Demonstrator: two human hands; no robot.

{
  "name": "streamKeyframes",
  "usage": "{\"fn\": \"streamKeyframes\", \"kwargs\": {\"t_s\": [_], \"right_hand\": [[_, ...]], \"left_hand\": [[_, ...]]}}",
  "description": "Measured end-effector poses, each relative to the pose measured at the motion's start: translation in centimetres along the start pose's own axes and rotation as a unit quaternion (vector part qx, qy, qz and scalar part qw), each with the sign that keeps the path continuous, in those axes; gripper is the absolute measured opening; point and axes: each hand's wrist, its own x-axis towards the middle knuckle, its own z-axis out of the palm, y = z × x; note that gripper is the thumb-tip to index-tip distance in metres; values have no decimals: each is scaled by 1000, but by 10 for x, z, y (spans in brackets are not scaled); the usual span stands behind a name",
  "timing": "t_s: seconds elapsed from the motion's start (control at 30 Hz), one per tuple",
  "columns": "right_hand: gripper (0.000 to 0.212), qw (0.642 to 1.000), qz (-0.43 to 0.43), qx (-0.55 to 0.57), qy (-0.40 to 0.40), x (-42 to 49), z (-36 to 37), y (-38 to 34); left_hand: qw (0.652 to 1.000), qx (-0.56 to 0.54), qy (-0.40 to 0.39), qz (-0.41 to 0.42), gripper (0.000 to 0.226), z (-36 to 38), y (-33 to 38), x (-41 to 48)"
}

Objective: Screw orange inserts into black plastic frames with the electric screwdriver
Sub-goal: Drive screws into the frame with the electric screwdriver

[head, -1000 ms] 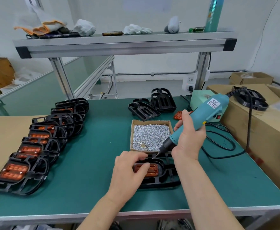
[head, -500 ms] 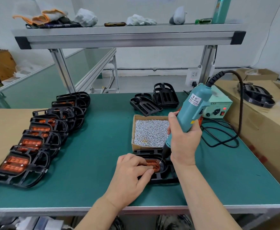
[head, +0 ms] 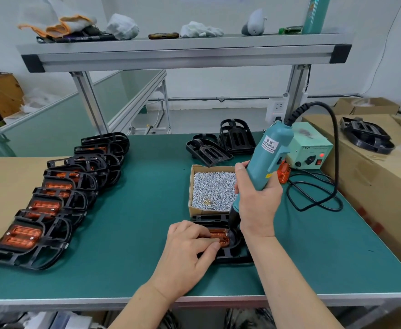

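Note:
A black plastic frame (head: 233, 255) lies on the green table near the front edge, with an orange insert (head: 220, 237) seated in it. My left hand (head: 190, 252) covers the left part of both, fingers curled over them and holding them down. My right hand (head: 257, 203) grips the teal electric screwdriver (head: 269, 155), which stands nearly upright. Its dark tip touches the right end of the insert. Much of the frame is hidden under my hands.
A cardboard box of screws (head: 212, 188) sits just behind the frame. Several frames with inserts (head: 52, 205) lie in a row at the left, empty black frames (head: 220, 144) at the back. The power unit (head: 309, 150), its looped cable (head: 313, 200) and cardboard boxes (head: 372, 181) fill the right.
The screwdriver swung from a slant to nearly upright, and its tip came down from the screw box edge onto the insert's right end. My left hand shifted its fingers on the insert.

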Motion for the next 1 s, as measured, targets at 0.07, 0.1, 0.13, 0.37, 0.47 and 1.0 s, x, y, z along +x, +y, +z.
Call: {"fn": "streamKeyframes", "kwargs": {"t_s": [0.07,0.1,0.13,0.37,0.47,1.0], "right_hand": [[12,1000,-3,-6,-9,0,0,2],[12,1000,-4,-9,-13,0,1,3],[12,1000,-4,-10,-17,-1,1,4],[14,1000,-5,-16,-23,-2,0,8],[22,1000,1,-15,-14,-2,0,10],[35,999,28,-1,-43,-3,1,9]], "left_hand": [[1000,-1,0,-1,29,0,0,0],[1000,-1,0,-1,29,0,0,1],[1000,0,0,-2,29,0,0,1],[1000,-2,-8,-6,30,-2,1,1],[1000,-6,-9,-7,30,-2,1,0],[1000,-7,1,-1,28,3,1,0]]}}
